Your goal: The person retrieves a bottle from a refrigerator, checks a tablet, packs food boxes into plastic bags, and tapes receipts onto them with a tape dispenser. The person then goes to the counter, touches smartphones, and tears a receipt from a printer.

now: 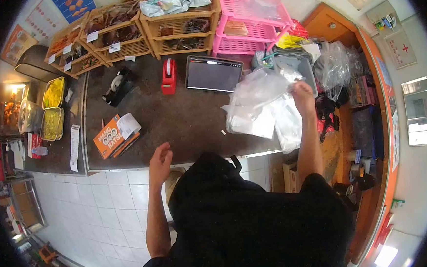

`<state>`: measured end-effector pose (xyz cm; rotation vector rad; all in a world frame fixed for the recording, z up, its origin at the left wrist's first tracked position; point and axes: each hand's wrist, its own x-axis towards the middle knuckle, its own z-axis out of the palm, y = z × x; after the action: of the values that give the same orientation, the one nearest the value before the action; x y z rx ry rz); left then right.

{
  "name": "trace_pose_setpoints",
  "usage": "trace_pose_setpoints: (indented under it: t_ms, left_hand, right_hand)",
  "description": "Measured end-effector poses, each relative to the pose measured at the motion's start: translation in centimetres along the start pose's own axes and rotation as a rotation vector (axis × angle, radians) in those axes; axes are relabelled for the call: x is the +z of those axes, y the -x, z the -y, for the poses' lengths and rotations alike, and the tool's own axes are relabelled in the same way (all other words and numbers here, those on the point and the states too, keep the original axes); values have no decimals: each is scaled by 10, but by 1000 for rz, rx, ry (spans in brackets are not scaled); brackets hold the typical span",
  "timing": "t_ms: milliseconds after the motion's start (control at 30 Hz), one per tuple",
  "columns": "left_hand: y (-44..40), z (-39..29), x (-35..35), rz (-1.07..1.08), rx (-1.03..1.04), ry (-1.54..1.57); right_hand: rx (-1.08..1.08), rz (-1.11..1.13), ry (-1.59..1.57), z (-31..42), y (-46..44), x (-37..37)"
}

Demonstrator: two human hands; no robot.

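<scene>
My right hand (303, 94) reaches over the right end of the dark counter. Its fingers are closed at the edge of a clear plastic bag (257, 94), one of several bags piled there. A white sheet or bag (257, 123) lies under the clear plastic. My left hand (161, 161) hangs at the counter's front edge, holding nothing, its fingers loosely bent and apart. Nearest to it on the counter is an orange printed booklet or box (111, 138) with a receipt (128, 125) on top.
A tablet (214, 73), a red tape dispenser (169, 76) and a black tape dispenser (118, 86) stand on the counter (178, 121). Behind are brown tiered baskets (180, 35) and pink racks (253, 26). Yellow food containers (52, 124) sit left; a grey bin (300, 67) stands right.
</scene>
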<state>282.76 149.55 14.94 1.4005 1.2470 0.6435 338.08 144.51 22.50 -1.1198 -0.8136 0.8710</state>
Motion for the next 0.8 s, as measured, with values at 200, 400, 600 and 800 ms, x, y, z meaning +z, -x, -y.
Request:
trace_pose_setpoints:
  t_ms: [200, 400, 600, 800]
  left_hand:
    - [6, -62, 20, 35, 27, -152]
    - [-48, -166, 73, 4, 477, 5]
    - [-74, -178, 73, 138, 170, -31]
    - [-73, -162, 37, -55, 120, 589]
  right_hand:
    - [-110, 168, -8, 57, -26, 92]
    - [-136, 761, 296, 79, -32, 217]
    - [-161, 325, 284, 47, -28, 266]
    - [545, 611, 633, -36, 19, 195]
